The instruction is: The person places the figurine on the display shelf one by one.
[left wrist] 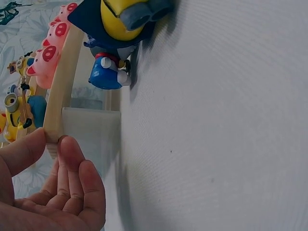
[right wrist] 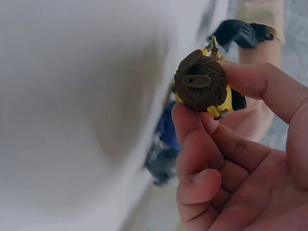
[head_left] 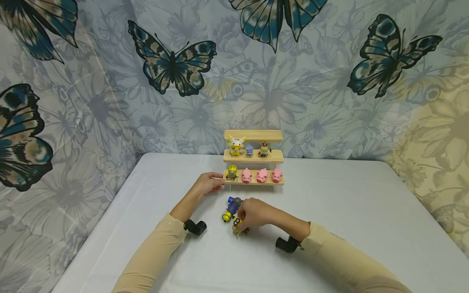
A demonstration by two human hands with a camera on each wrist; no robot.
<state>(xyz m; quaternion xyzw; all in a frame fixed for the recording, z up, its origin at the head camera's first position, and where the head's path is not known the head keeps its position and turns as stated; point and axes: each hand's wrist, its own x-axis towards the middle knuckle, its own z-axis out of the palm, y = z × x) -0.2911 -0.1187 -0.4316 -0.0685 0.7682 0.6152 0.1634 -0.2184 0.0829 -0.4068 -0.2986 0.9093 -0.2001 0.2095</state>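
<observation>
The right hand (head_left: 254,213) pinches a small yellow toy figure (right wrist: 204,86) with brown hair between thumb and fingers, just above the counter (head_left: 366,228), and two more toy figures (head_left: 231,208) lie on the counter touching this hand on its left side. The left hand (head_left: 208,183) holds the left end of the bottom board of a small wooden shelf (head_left: 254,156), with the thumb and one fingertip on its edge. On this bottom board stand a yellow figure (head_left: 231,172) and three pink pigs (head_left: 261,175), the middle board carries three other small figures (head_left: 249,149), and the top board is bare.
</observation>
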